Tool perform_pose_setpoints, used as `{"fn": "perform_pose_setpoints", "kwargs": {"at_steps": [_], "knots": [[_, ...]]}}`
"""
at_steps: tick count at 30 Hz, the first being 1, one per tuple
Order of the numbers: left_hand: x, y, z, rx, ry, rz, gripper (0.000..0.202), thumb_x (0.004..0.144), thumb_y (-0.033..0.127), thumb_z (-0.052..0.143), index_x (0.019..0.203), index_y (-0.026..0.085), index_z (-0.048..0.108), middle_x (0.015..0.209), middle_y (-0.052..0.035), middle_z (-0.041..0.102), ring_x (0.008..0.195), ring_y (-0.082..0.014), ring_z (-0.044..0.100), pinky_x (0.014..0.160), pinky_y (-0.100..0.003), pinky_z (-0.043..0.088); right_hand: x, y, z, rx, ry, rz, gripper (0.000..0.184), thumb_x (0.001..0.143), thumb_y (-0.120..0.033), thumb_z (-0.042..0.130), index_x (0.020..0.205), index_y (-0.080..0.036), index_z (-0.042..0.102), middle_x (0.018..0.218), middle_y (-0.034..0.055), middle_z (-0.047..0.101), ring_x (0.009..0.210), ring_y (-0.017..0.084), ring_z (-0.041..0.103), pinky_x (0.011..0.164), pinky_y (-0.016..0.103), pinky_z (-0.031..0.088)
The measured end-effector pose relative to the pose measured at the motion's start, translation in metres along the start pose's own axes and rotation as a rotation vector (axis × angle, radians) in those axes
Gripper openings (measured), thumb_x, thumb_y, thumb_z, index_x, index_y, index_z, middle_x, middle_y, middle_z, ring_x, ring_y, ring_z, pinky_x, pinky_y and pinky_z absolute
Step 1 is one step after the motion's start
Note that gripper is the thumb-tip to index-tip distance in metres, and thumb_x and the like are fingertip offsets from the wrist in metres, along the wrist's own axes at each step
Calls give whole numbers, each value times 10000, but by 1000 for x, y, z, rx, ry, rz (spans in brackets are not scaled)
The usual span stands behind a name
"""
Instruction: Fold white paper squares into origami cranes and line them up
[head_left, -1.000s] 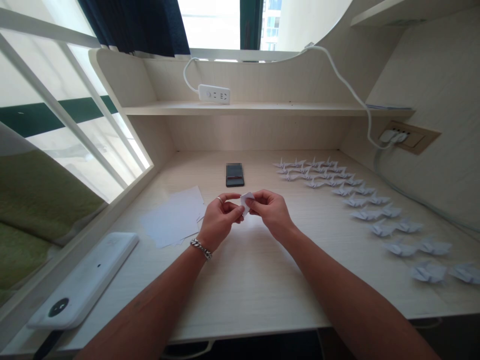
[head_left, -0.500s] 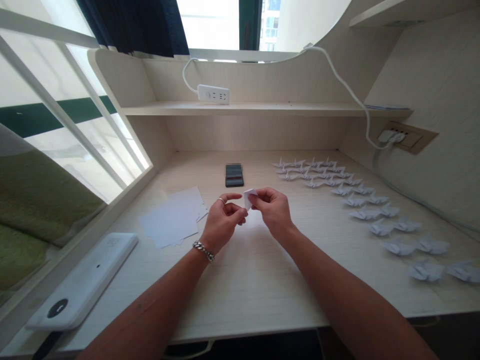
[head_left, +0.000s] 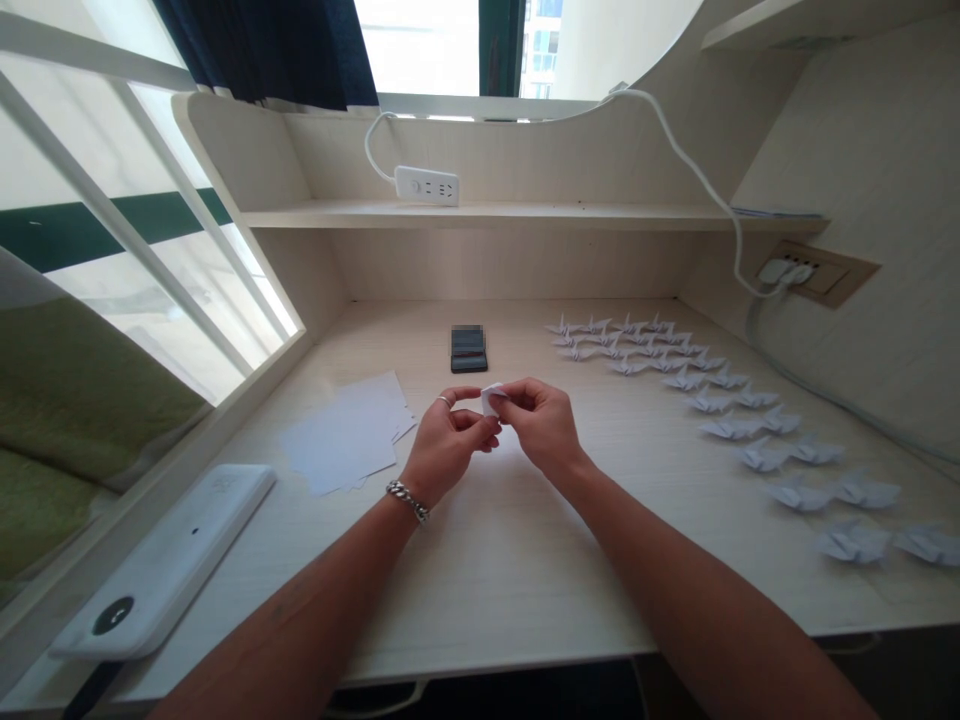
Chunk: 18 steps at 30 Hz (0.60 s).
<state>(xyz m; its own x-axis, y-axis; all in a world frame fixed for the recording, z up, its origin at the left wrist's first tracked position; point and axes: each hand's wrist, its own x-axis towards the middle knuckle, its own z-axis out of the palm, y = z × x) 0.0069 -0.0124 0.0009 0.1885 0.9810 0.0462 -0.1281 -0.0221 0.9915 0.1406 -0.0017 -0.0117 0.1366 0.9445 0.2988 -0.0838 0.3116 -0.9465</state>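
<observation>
A small folded piece of white paper is held above the desk, partly hidden behind fingers. My right hand pinches it between thumb and index finger. My left hand, wearing a ring and a chain bracelet, has its index finger against the paper's left edge and its thumb at the lower edge. Left of my hands lie several loose sheets of white paper. Rows of white folded paper cranes stand on the right side of the desk.
A small dark case sits on the desk behind my hands. At the near left lies a long white device with a round dark button. A power strip rests on the shelf; a white cable runs to the wall socket.
The folded paper has shifted slightly left and tilted with my right hand. My left thumb and fingertips have moved a little right, closing in on the paper.
</observation>
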Motion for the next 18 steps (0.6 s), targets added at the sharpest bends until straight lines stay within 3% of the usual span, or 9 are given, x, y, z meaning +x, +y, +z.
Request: {"fn": "perform_pose_setpoints", "kwargs": {"at_steps": [11,14,18], "knots": [[-4,4,-4,72,-172,-98,712,646,184,777,1251,131,404,671,-40,698,583,-170,653,568,-290,518,11,-5,-10,104,110,118,286,582,-379,812,727,-160,698,626,16,666,554,135,585,587,302,520],[-2,2,-5,18,-112,-99,588,670,184,743,1192,132,477,726,-42,694,642,-163,662,635,-304,535,12,-4,-13,114,71,134,283,578,-374,819,724,-162,699,628,14,669,553,129,589,585,292,519],[3,2,-9,-83,5,18,495,686,232,742,1139,170,552,771,-20,693,687,-140,653,688,-296,534,9,-3,-12,112,-64,172,282,577,-370,824,720,-162,701,639,18,686,579,137,618,588,286,523]]}}
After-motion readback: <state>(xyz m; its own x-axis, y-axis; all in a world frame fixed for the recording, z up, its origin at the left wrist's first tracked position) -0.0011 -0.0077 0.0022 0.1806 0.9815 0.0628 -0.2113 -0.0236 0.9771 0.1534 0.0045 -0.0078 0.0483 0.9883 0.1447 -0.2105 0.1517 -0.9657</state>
